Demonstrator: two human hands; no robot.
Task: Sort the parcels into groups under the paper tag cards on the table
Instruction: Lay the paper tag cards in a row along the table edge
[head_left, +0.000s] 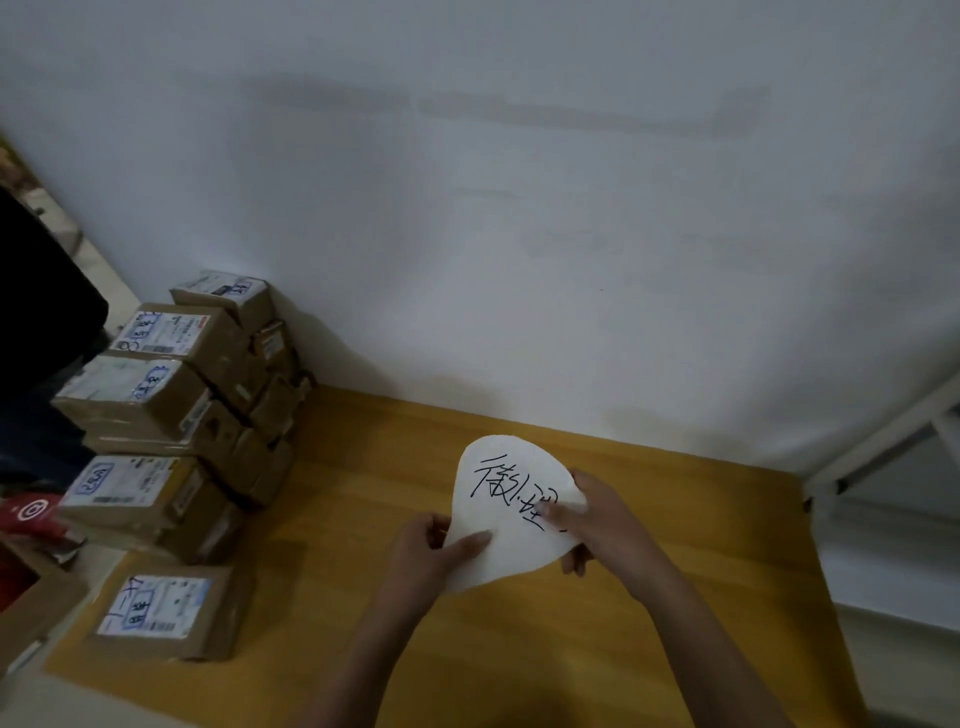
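While both hands, left (434, 545) and right (592, 512), pinched the paper tag card (506, 512) above the tabletop (363, 519), parcels (171, 415) sat stacked unsorted at left; setup step, card likely needs laying flat next.

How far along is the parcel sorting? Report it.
Done: nothing sorted; the parcels sit stacked at the table's left edge. In hand: left hand and right hand hold one handwritten paper tag card above the table. Left: laying cards, grouping every parcel.
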